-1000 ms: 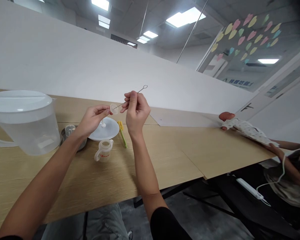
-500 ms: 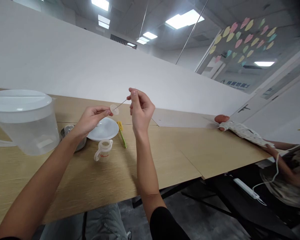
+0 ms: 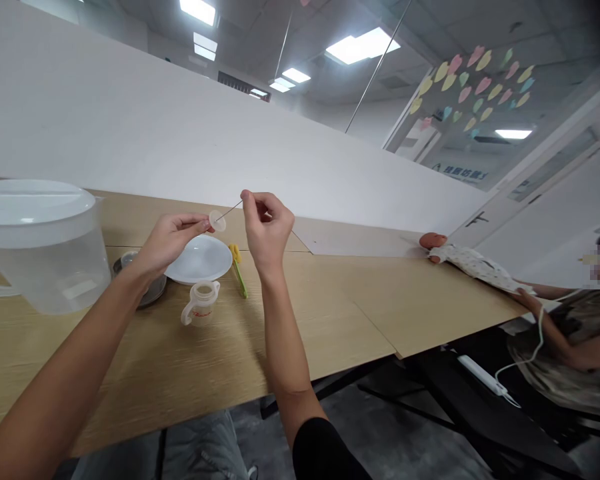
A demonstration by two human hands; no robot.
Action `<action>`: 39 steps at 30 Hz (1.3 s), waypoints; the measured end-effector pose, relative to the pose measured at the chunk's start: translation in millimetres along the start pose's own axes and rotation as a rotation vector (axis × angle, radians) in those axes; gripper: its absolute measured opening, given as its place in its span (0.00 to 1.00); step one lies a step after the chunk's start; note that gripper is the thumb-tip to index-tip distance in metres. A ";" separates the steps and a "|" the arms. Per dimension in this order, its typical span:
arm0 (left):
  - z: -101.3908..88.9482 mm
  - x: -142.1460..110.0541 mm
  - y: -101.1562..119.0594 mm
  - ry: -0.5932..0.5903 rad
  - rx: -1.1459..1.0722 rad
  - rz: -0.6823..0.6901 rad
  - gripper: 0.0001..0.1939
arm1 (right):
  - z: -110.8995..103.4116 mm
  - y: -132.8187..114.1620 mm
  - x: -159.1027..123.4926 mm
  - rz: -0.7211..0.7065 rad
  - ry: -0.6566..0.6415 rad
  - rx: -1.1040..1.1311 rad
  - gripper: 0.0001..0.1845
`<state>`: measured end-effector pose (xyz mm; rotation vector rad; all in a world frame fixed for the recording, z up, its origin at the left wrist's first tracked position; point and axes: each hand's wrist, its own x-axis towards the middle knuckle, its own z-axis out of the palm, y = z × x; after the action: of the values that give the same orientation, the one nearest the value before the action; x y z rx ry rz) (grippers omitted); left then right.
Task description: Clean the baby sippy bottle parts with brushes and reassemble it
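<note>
My left hand [image 3: 170,241] pinches a small translucent round disc [image 3: 218,221], which looks like a bottle nipple or cap seen edge-on. From it a thin dark needle-like rod [image 3: 231,209] slants up to my right hand [image 3: 270,227], whose thumb and fingertips pinch its upper end. The rod's lower tip touches or enters the disc; which, I cannot tell. Below the hands stands a small translucent baby bottle [image 3: 203,310], uncapped, with side handles and red print. A white bowl [image 3: 200,261] and a yellow-and-green bottle brush [image 3: 241,273] lie behind it.
A large lidded pitcher [image 3: 45,260] stands at the left, next to a metal dish [image 3: 155,293] partly behind my left wrist. A white wall [image 3: 180,140] borders the wooden table [image 3: 320,300]. At far right, a person holds a doll [image 3: 473,263]; a power strip [image 3: 480,373] lies below.
My right hand has come down and left, nearer the disc, and less of the rod shows between the hands. The whole view has shifted slightly.
</note>
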<state>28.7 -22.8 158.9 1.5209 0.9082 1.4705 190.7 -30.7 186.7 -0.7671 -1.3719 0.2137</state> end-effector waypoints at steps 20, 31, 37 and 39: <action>-5.0 -3.4 13.6 -0.128 0.389 0.004 0.16 | -24.2 -4.0 8.7 -0.039 0.217 -0.094 0.20; -11.4 -2.6 15.3 -0.082 0.477 0.045 0.15 | -26.6 10.4 13.5 -0.031 0.263 -0.043 0.25; -19.8 -0.3 12.3 -0.081 0.546 0.020 0.15 | -54.7 27.2 27.6 0.009 0.439 -0.020 0.27; -25.0 1.7 8.9 -0.068 0.537 0.006 0.15 | -59.4 35.1 32.7 0.085 0.472 0.012 0.25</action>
<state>3.6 -23.2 167.4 1.9405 1.3293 1.2220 263.5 -7.9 191.5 -0.8056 -0.8920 0.0972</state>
